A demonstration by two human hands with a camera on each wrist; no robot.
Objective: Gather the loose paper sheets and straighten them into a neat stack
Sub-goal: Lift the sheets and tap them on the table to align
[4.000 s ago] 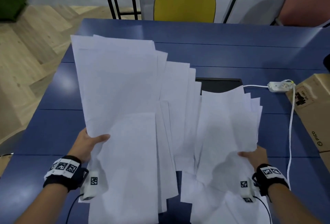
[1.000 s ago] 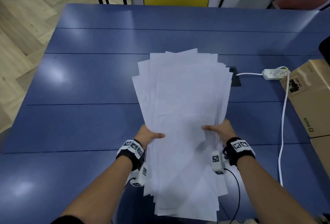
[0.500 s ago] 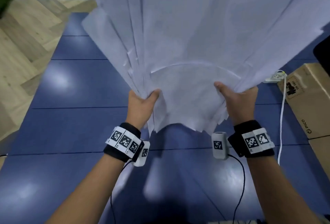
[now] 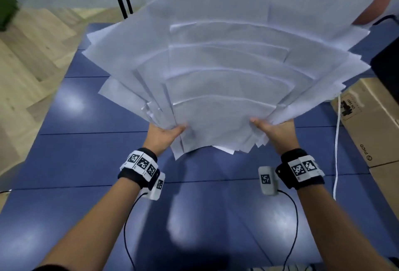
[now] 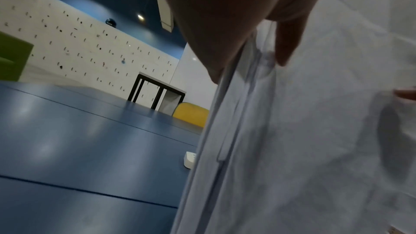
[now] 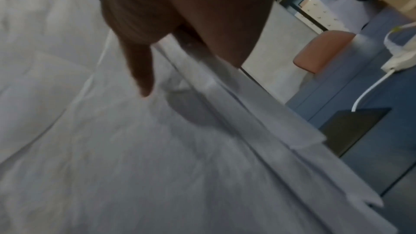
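Blue table (image 4: 90,184) spreads under raised arms, a box (image 4: 371,119) at its right edge. Both hands lift the sheets (image 4: 226,80) clear of it, fanned wide toward the far side. Left hand (image 4: 163,136) and right hand (image 4: 275,129) each pinch the near edge, thumb on top.

The white paper sheets (image 4: 226,85) are fanning out in a ragged, uneven bundle, lifted clear above the counter (image 4: 90,145). Their near ends are bunching together at 6 o'clock, while the far ends are spreading wide from 10 o'clock round to 2 o'clock, edges staggered and bowing.
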